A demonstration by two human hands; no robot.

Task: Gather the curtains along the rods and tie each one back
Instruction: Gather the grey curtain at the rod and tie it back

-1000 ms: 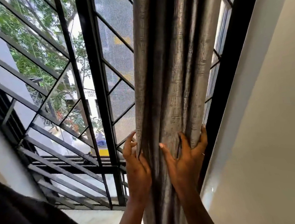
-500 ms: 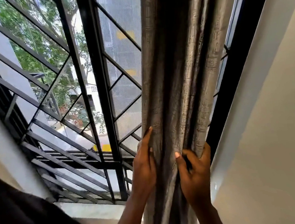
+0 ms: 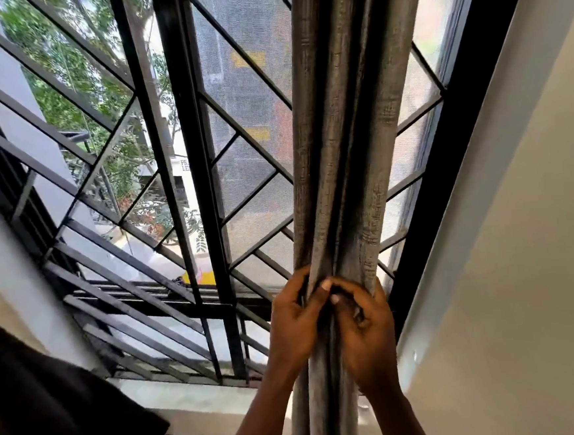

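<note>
My left hand (image 3: pixel 295 323) and right hand (image 3: pixel 364 321) both clamp the gathered curtain (image 3: pixel 345 144); it looks soft, heavy and springy, best cinched mid-bundle.

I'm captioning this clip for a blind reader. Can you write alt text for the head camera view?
A left hand and a right hand grip a gathered grey curtain from either side, fingers curled into its folds. Behind it stands a black window grille with diagonal bars, a cream wall at right.

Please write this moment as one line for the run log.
step: gather curtain | left hand: grips curtain | right hand: grips curtain | tie-back: not seen | curtain: bunched before window
</note>
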